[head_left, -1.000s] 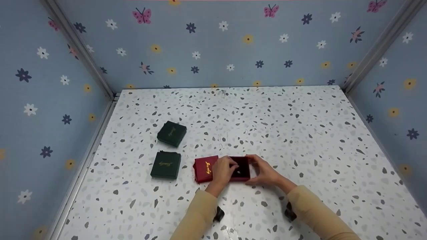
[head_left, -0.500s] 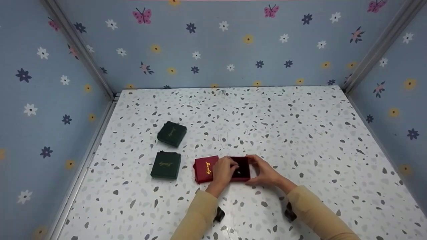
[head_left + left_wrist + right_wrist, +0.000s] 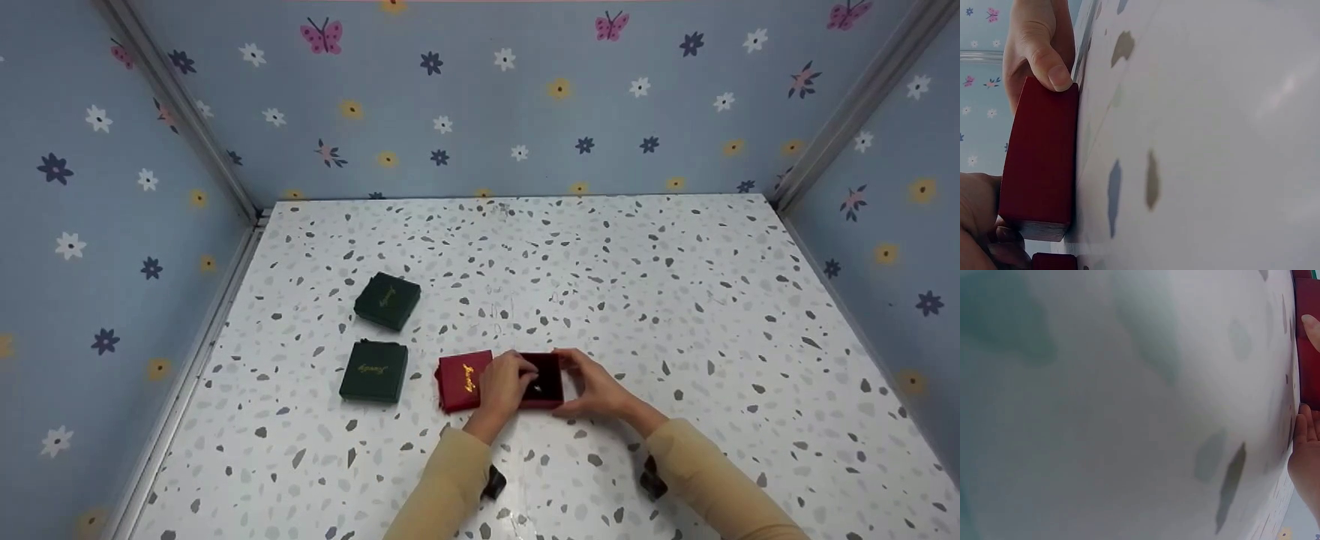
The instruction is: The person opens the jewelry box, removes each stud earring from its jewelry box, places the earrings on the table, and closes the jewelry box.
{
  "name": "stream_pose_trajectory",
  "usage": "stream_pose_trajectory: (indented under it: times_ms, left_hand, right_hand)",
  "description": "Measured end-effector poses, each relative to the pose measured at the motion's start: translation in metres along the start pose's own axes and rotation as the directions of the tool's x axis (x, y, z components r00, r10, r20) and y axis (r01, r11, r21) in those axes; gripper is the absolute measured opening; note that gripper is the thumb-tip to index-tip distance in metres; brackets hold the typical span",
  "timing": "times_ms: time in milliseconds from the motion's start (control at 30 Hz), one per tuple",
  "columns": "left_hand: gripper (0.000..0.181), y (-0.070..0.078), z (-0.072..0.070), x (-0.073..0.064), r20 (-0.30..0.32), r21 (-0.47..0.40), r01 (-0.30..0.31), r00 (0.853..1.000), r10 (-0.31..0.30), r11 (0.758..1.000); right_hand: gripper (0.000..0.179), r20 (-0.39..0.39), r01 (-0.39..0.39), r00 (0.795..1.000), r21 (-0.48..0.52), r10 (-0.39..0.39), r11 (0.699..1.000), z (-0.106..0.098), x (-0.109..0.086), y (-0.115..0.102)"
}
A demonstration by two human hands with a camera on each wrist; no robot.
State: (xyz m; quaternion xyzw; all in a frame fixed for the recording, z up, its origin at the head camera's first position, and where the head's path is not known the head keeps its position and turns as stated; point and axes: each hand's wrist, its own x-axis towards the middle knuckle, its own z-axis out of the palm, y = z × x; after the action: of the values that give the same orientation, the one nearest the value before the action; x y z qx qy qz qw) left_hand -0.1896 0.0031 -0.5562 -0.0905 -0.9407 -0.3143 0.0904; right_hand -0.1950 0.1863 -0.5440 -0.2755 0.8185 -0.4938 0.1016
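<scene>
Red box opens upward; axis unclear.

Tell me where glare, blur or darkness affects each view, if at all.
Head: evenly lit, but the open red box is so dark inside that little shows beyond a small bright glint; left wrist: a pale glare streak on the tabletop; right wrist: tabletop pattern badly blurred, left side dim.

Free table lies beyond the red box (green boxes obstruct the left).

Speckled white table under green boxes, open red box.
</scene>
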Motion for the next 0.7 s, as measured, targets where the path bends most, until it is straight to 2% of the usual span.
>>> stream_pose_trajectory:
  times_ms: [167,500,700]
  left_hand:
    - [0.004,-0.0005,0.0010,0.0008,0.003,-0.014,0.018,1.000,-0.018,1.000]
    - [0.004,-0.0015,-0.0001,0.0020,-0.016,-0.077,0.007,1.000,-0.008,0.997]
    - [0.004,-0.0008,-0.0018,0.0023,-0.013,-0.083,0.016,1.000,-0.017,0.996]
  right_hand:
    - [0.087,0.018,-0.025,1.000,-0.011,0.025,1.000,-0.0015,-0.0008,-0.0058]
    - [0.086,0.019,-0.026,0.999,-0.016,0.026,1.000,-0.0019,-0.0008,-0.0048]
    - [0.086,0.017,-0.012,1.000,-0.026,0.012,1.000,-0.0025,-0.0011,-0.0067]
